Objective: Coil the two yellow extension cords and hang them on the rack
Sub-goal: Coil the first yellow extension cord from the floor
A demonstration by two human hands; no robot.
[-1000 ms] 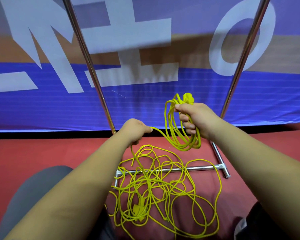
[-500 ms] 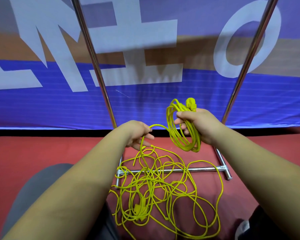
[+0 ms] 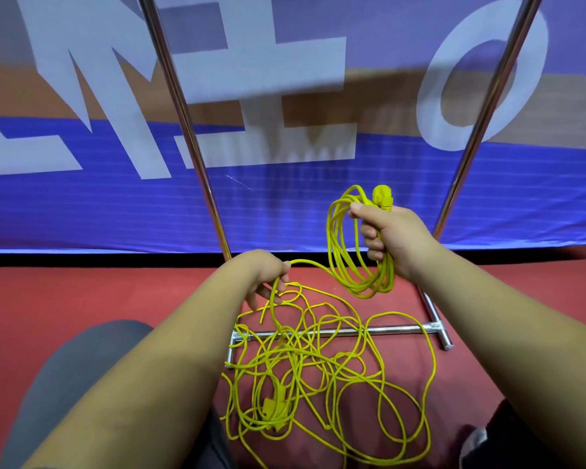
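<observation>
My right hand (image 3: 391, 236) grips a small coil of yellow extension cord (image 3: 345, 262), with a yellow plug (image 3: 382, 197) sticking up above my thumb. One strand runs from the coil to my left hand (image 3: 266, 277), which holds it loosely with the fingers pointing down. Below both hands a tangled heap of yellow cord (image 3: 318, 374) lies on the red floor, partly over the rack's base bar (image 3: 393, 330). A yellow socket block (image 3: 274, 409) sits in the heap. I cannot tell the two cords apart in the tangle.
The chrome rack has two upright poles, the left pole (image 3: 186, 130) and the right pole (image 3: 481, 130), rising out of view. A blue and brown banner with white letters (image 3: 285, 96) stands behind it. My grey-clad knee (image 3: 65, 384) is at lower left, a dark shoe (image 3: 477, 445) at lower right.
My left hand has dropped lower toward the heap and slid along the strand, fingers now pointing down. The coil in my right hand has stayed at about the same place.
</observation>
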